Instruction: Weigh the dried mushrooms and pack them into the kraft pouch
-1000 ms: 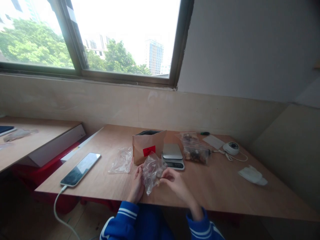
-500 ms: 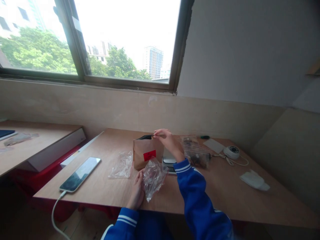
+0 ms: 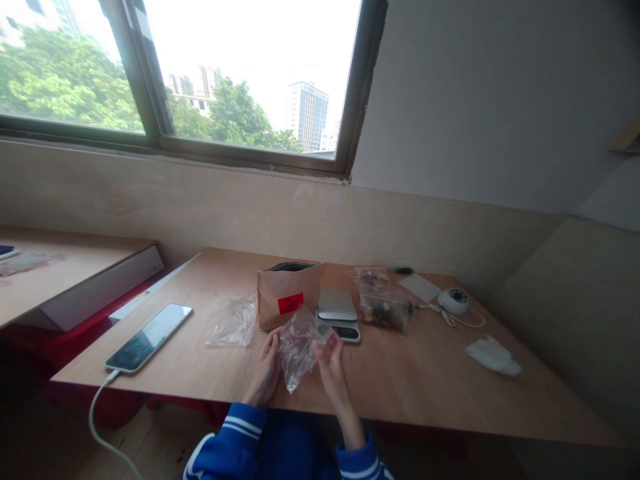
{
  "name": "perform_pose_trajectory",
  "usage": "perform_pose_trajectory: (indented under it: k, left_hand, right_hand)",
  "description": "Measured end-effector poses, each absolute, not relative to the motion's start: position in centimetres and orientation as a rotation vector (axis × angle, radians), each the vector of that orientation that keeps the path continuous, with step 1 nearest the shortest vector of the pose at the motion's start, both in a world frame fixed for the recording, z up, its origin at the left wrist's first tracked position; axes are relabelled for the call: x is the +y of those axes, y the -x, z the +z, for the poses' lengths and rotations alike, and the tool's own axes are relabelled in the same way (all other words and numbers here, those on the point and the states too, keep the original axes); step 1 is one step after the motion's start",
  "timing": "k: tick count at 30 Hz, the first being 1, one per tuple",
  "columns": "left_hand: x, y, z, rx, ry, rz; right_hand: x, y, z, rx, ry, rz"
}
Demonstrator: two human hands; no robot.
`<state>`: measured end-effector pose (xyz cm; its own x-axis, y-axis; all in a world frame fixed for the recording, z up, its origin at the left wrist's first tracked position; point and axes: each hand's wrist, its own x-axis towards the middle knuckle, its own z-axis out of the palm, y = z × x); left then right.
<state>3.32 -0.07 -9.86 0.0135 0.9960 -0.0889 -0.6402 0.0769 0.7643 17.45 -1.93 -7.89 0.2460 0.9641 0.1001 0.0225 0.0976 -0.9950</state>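
My left hand (image 3: 265, 370) and my right hand (image 3: 330, 360) hold a small clear plastic bag (image 3: 299, 347) between them near the table's front edge, each pinching one side of its mouth. Whether anything lies in the bag I cannot make out. Just behind stands an open brown paper bag (image 3: 287, 301) with a red label. A small silver kitchen scale (image 3: 338, 312) sits to the right of the paper bag.
An empty clear bag (image 3: 235, 322) lies left of the paper bag. A filled clear bag (image 3: 384, 303) with dark pieces lies right of the scale. A phone (image 3: 149, 336) on a cable lies at the left edge. A white round device (image 3: 453, 300) and crumpled white tissue (image 3: 493, 355) lie at right.
My right hand reached to the mouth of the paper bag half a second ago, then came back to the clear bag. My left hand stayed on the bag.
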Motion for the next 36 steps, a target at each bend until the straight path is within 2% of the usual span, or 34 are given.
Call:
perform_pose_trajectory:
  k: [5, 15, 20, 24, 32, 34, 36]
  left_hand:
    - [-1.1, -3.3, -9.3, 0.786, -0.751, 1.334]
    - [-3.8, -1.3, -5.3, 1.030, -1.040, 1.091]
    - [-2.8, -4.3, -5.2, 1.257, -1.111, 1.210]
    - [-2.8, -5.0, -5.4, 1.309, -1.136, 1.447]
    - [-3.0, 0.1, -5.9, 1.463, -1.187, 1.404]
    - [-2.5, 3.2, -5.8, 1.626, -1.213, 1.353]
    - [-1.7, 6.6, -5.5, 1.775, -1.247, 1.290]
  right_hand:
    - [-2.1, -17.5, -8.9, -1.001, 1.137, 1.128]
    - [-3.2, -19.9, -7.7, -1.036, 1.267, 1.013]
    - [-3.9, -17.4, -7.8, -1.138, 1.379, 0.915]
    - [-4.3, -16.0, -8.6, -1.144, 1.393, 0.839]
    - [-4.6, -16.7, -8.6, -1.297, 1.376, 1.054]
    - [-3.6, -19.6, -8.3, -1.269, 1.411, 0.977]
    - [-1.5, -23.8, -7.8, -1.292, 1.461, 0.688]
